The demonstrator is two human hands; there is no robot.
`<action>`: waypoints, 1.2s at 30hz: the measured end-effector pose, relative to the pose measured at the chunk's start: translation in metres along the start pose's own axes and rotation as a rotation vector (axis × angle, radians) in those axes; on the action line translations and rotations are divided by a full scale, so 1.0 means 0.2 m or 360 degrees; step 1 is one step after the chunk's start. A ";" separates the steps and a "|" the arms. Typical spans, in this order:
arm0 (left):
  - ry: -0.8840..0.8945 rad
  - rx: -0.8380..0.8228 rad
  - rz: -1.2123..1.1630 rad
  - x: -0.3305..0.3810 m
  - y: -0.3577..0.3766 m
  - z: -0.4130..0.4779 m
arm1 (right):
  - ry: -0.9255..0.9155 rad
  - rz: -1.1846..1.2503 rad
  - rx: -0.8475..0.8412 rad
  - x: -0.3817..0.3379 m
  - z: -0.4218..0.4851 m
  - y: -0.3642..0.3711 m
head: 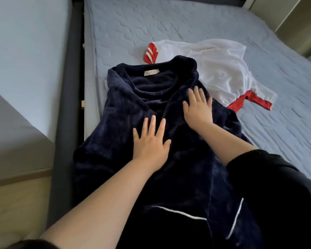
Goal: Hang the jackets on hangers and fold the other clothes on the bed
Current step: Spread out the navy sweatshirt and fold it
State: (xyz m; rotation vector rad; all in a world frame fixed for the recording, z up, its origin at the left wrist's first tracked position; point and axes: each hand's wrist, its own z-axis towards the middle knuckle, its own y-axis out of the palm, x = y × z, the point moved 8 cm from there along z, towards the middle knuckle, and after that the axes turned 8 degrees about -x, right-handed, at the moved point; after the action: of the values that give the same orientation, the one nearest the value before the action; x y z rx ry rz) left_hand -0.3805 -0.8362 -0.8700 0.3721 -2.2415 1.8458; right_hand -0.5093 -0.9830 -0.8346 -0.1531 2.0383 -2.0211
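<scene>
A dark navy fleece robe (126, 108) lies spread lengthwise on the bed, collar and label at the far end, white-piped pockets near me. My left hand (151, 141) presses flat on its middle with fingers straight and spread. My right hand (198, 106) lies flat on the right front panel, just below the collar. Behind the robe, a white shirt with red striped sleeve trim (221, 69) lies crumpled on the mattress; the robe's collar partly overlaps it.
The light blue quilted mattress (187, 20) stretches away to the far and right sides. A dark grey bed frame (68, 105) runs along the left, with a pale wall beyond and wooden floor (14, 209) at lower left.
</scene>
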 end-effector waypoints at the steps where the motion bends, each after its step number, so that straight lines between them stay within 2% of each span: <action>1: 0.0052 0.0001 0.0066 0.02 0.02 -0.05 | -0.0082 0.0008 -0.0013 -0.04 -0.08 0.01; 5: 0.0052 -0.0045 0.0242 0.02 0.11 -0.25 | -0.0232 -0.0002 -0.0395 -0.08 -0.44 0.18; 10: -0.0029 0.0002 0.0230 0.05 0.07 -0.40 | -0.0255 0.0169 -0.0488 -0.09 -0.80 0.19; 12: -0.0092 -0.0002 -0.0045 0.03 0.04 -0.47 | -0.0249 0.0200 -0.0486 -0.11 -0.94 0.18; 14: -0.0282 -0.0110 -0.0602 -0.05 0.05 -0.55 | -0.0211 0.0343 -0.0493 -0.10 -1.06 0.17; 17: -0.0511 -0.0246 -0.1237 -0.15 0.11 -0.71 | 0.0012 0.0887 -0.0471 -0.05 -1.23 0.14; 19: -0.0546 -0.0409 -0.1487 -0.18 0.17 -0.78 | 0.0296 0.1227 -0.0325 0.02 -1.34 0.10; 21: -0.0532 -0.0682 -0.1766 -0.16 0.20 -0.86 | 0.0638 0.1566 -0.0277 0.07 -1.46 0.11; 24: -0.0481 -0.1028 -0.1853 -0.11 0.23 -0.97 | 0.0918 0.2175 -0.0658 0.01 -1.60 0.19; 26: -0.0464 -0.1039 -0.1925 -0.07 0.22 -0.99 | 0.0906 0.2414 -0.1000 -0.08 -1.69 0.21; 27: -0.0451 -0.0996 -0.2016 -0.05 0.21 -1.00 | 0.0889 0.2543 -0.1081 -0.12 -1.72 0.21; 29: -0.0425 -0.0902 -0.2104 -0.03 0.18 -1.00 | 0.0919 0.2795 -0.1082 -0.14 -1.77 0.21; 30: -0.0416 -0.0900 -0.2078 -0.03 0.17 -1.00 | 0.0916 0.2762 -0.1034 -0.13 -1.78 0.21; 31: -0.0407 -0.0923 -0.1985 -0.03 0.16 -1.01 | 0.0844 0.2502 -0.0956 -0.10 -1.77 0.20; 33: -0.0418 -0.0957 -0.1559 -0.06 0.18 -1.03 | 0.0582 0.1434 -0.0852 -0.05 -1.74 0.14; 34: -0.0449 -0.0941 -0.1406 -0.08 0.19 -1.03 | 0.0489 0.1098 -0.0788 -0.06 -1.73 0.11; 35: -0.0496 -0.0935 -0.1378 -0.10 0.19 -1.03 | 0.0472 0.1071 -0.0812 -0.06 -1.73 0.11; 36: -0.0536 -0.0968 -0.1434 -0.12 0.21 -1.03 | 0.0485 0.1275 -0.0878 -0.08 -1.73 0.12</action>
State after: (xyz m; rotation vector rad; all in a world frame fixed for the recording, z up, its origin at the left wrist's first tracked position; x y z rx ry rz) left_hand -0.3711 -0.6256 -0.8762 1.3466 -2.1127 0.6546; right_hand -0.5823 -0.6443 -0.8584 0.7824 2.2595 -1.0240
